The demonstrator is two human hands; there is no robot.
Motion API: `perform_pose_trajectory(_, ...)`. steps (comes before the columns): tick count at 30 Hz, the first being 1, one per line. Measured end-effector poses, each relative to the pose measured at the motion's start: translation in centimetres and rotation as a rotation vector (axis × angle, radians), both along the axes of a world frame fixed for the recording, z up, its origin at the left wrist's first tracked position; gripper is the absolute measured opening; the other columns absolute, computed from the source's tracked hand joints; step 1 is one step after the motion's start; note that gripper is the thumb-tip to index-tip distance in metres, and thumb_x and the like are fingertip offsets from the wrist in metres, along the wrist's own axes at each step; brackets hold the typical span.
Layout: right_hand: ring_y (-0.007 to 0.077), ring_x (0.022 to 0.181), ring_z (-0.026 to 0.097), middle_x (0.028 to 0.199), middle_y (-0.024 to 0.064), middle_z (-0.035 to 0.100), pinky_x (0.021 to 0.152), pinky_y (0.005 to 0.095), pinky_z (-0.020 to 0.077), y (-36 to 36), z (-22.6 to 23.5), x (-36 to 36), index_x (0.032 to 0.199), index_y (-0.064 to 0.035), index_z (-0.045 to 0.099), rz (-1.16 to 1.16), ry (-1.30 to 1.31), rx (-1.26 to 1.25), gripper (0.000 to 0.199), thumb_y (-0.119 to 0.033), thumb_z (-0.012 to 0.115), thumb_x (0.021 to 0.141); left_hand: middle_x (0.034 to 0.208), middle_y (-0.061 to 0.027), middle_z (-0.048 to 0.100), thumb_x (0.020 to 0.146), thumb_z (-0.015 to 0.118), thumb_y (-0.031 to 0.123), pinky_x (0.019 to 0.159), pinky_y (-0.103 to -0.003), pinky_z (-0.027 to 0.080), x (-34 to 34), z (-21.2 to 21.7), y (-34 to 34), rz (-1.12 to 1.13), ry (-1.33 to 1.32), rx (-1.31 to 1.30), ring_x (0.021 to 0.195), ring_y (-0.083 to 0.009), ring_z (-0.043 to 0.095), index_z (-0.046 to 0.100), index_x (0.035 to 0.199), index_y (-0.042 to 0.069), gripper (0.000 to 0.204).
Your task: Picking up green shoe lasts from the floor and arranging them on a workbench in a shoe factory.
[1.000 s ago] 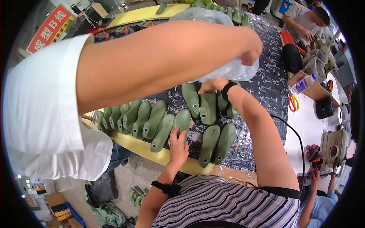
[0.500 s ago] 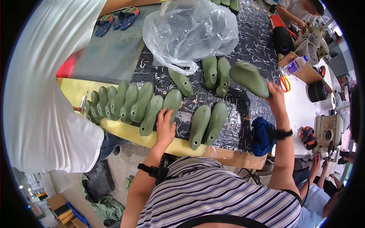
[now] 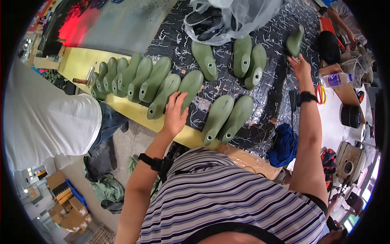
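Note:
My left hand (image 3: pixel 175 114) is closed around the heel end of a green shoe last (image 3: pixel 192 84), hiding that end. Another green last (image 3: pixel 164 96) lies right beside it. On the right, my outstretched right hand (image 3: pixel 301 69) has its fingers apart, just below a tilted green last (image 3: pixel 295 42); whether the fingertips still touch it I cannot tell. A pair of lasts (image 3: pixel 218 118) lies in front of me. Farther back are three more, one (image 3: pixel 205 60) below the plastic bag and two (image 3: pixel 243 57) to its right.
A clear plastic bag (image 3: pixel 260 20) with dark shoes inside lies at the back. More lasts (image 3: pixel 155 79) and a hammer (image 3: pixel 86 78) line the yellow table edge (image 3: pixel 132 118). At right are a blue cloth (image 3: pixel 282 146), scissors (image 3: pixel 321 94) and a bottle (image 3: pixel 337 79). A person in white (image 3: pixel 53 118) stands left.
My right hand has moved the last away to the far right, and its fingers have opened. My left hand stays at the same last. The person in white has leaned back from the table.

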State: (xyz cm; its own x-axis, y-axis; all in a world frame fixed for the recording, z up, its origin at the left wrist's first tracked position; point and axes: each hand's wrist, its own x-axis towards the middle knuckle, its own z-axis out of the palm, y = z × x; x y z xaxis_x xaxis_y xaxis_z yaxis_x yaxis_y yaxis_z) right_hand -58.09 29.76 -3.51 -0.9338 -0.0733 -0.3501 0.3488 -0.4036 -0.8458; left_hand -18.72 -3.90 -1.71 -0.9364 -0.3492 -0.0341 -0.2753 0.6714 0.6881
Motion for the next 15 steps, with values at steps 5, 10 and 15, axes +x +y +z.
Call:
perform_pose_trajectory(5,0.0242,0.093,0.062,0.101,0.0163,0.061,0.076,0.0308,0.0515,-5.5,-1.7,2.8,0.121,0.0074,0.047,0.614,0.098,0.676,0.056,-0.032,0.063,0.085,0.126,-0.0171,0.042,0.078,0.058,0.001,0.094,-0.041,0.038,-0.2,0.0,-0.1,0.026,0.091,0.027,0.113,-0.0388,0.045,0.046,0.126,0.009,0.049)
perform_pose_trajectory(10,0.0207,0.083,0.062,0.098,0.017,0.062,0.062,0.0303,0.0496,-10.4,-1.1,2.5,0.12,0.0112,0.048,0.723,0.339,1.031,0.072,-0.041,0.071,0.076,0.123,-0.018,0.045,0.077,0.058,-0.002,0.094,-0.038,0.039,0.1,0.0,-0.2,0.006,0.115,0.018,0.113,-0.0375,0.046,0.047,0.124,0.006,0.049)
perform_pose_trajectory(15,0.0195,0.057,0.059,0.074,0.012,0.062,0.043,0.0301,0.046,-6.0,1.1,4.8,0.089,0.0079,0.061,0.719,0.106,0.896,0.041,-0.03,0.068,0.076,0.125,-0.0177,0.044,0.078,0.058,-0.001,0.095,-0.039,0.039,0.1,0.1,-0.5,-0.004,0.14,0.063,0.113,-0.0369,0.046,0.046,0.126,0.007,0.05)
